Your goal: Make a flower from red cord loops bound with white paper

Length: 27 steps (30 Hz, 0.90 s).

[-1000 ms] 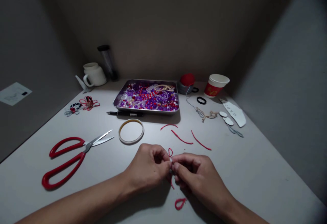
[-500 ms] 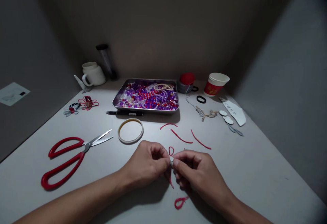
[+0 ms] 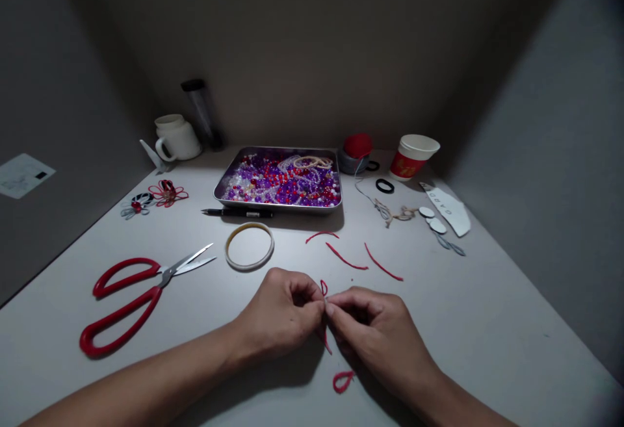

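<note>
My left hand (image 3: 286, 310) is closed in a pinch on a thin red cord (image 3: 324, 283). A small loop of the cord rises above the fingertips, and its tail hangs below them. Close against it, my right hand (image 3: 375, 323) pinches a small whitish piece (image 3: 326, 299) at the cord, possibly tape. Most of that piece is hidden by the fingertips. Below the hands, a separate looped red cord (image 3: 335, 383) lies on the table, partly beside the right hand. Beyond them are several short red cord pieces (image 3: 345, 259).
Left of the hands lie red-handled scissors (image 3: 166, 277), blades apart, and a tape roll (image 3: 227, 251). Behind are a pen (image 3: 244, 213) and a metal tray (image 3: 277, 208) of beads. A yarn ball (image 3: 358, 145), paper cup (image 3: 408, 166) and white mug (image 3: 182, 138) stand farther back.
My right fingertips have closed in against my left ones, covering most of the whitish piece. Less of the cord loop shows above the fingers. The view has shifted slightly.
</note>
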Tool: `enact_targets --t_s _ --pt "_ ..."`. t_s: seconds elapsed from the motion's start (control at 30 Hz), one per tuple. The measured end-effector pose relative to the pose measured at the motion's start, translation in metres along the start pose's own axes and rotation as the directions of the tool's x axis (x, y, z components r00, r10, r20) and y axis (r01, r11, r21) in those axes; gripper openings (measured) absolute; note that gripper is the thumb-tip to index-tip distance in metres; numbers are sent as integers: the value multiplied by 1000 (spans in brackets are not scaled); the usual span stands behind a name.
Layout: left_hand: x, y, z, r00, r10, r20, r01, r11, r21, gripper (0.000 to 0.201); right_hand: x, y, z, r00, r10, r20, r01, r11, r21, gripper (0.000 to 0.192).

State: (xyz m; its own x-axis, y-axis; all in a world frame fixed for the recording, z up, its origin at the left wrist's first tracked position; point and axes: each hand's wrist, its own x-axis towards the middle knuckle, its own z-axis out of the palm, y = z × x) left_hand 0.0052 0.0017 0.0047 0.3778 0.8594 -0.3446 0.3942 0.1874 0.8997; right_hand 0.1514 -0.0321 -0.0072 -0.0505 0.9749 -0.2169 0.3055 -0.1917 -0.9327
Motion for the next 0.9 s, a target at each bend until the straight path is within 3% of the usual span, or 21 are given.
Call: enact_targets --t_s 0.3,0.47,0.7,0.9 --pt "-2 -2 3 999 30 -31 -28 997 76 11 -2 0 -1 989 -145 12 146 987 -64 21" --pt "-1 -1 4 998 28 -64 -24 998 63 12 -2 0 -2 987 -161 14 162 983 -84 22" --pt "3 2 -5 997 -65 29 68 992 -111 6 1 0 -1 997 48 62 -55 992 117 23" --pt "6 3 -11 994 -73 77 88 974 -207 4 1 -7 -6 984 154 86 -171 953 252 22"
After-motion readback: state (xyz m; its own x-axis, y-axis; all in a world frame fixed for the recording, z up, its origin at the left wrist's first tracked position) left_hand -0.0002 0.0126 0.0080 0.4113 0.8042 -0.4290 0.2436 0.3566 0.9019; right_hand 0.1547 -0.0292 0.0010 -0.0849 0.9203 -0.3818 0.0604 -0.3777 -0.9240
